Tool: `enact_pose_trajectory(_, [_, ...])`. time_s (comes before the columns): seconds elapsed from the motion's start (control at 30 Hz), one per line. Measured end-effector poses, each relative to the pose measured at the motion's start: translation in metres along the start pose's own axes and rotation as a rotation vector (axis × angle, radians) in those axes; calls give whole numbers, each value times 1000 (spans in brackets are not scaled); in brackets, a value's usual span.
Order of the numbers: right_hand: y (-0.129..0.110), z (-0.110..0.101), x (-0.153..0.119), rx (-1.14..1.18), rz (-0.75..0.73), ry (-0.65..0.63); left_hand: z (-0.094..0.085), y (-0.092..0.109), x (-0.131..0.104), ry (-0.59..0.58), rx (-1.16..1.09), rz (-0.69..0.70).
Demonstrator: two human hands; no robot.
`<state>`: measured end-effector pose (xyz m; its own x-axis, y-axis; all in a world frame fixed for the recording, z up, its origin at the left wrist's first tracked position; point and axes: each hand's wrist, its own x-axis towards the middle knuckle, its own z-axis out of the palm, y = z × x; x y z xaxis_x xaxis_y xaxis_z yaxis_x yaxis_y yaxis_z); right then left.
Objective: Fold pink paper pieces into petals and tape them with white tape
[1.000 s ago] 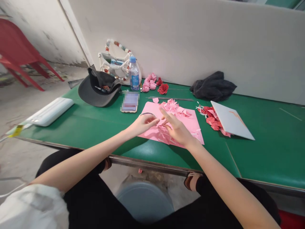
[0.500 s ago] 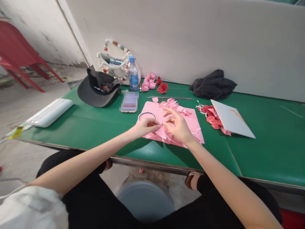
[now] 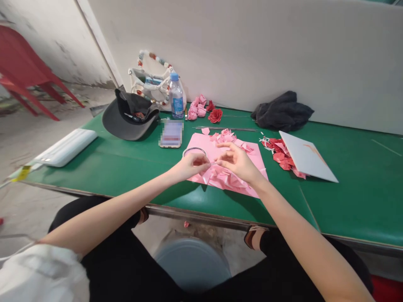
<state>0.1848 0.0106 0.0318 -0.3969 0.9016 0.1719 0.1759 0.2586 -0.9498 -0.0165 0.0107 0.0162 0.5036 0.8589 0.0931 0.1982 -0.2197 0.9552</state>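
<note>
Both my hands are over a pink paper sheet [image 3: 198, 140] in the middle of the green table. My left hand [image 3: 190, 165] pinches with thumb and forefinger. My right hand [image 3: 237, 162] meets it in a pinch, its other fingers loosely raised. A thin, pale sliver shows between the fingertips, too small to name. Behind my left hand lies a thin dark-rimmed ring [image 3: 194, 149], partly covered. Below and beside my right hand are folded pink paper pieces [image 3: 225, 179], and more pink pieces [image 3: 225, 136] lie at the sheet's far edge.
Behind are paper flowers [image 3: 215, 115], thin wires [image 3: 225, 128], a phone [image 3: 171, 134], a water bottle [image 3: 176, 96], a beaded bag [image 3: 151, 79] and a cap [image 3: 130, 117]. To the right, a white board [image 3: 307, 157] leans over red paper pieces [image 3: 280, 153], near black cloth [image 3: 283, 111].
My right hand has shifted slightly right and its fingers are a little farther from my left fingertips, with the pale sliver now showing between them. My left hand has barely moved.
</note>
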Motion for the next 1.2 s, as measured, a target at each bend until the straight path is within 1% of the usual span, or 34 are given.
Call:
enact_pose_trajectory(0.07, [-1,0,-1,-14,21,-1,1,0,0,-28,46,26])
enact_pose_trajectory(0.17, [-1,1,-1,-16,44,-4,3,2,-2,-43,59,31])
enact_pose_trajectory(0.4, [0,1,0,-17,124,-25,5,3,-3,-35,57,37])
enact_pose_trajectory(0.67, [8,3,0,11,118,3,5,3,-3,-40,52,28])
enact_pose_trajectory(0.9, [8,5,0,9,133,27,6,3,-4,-41,37,13])
enact_pose_trajectory(1.2, [10,4,0,16,138,22,7,2,-4,-46,3,7])
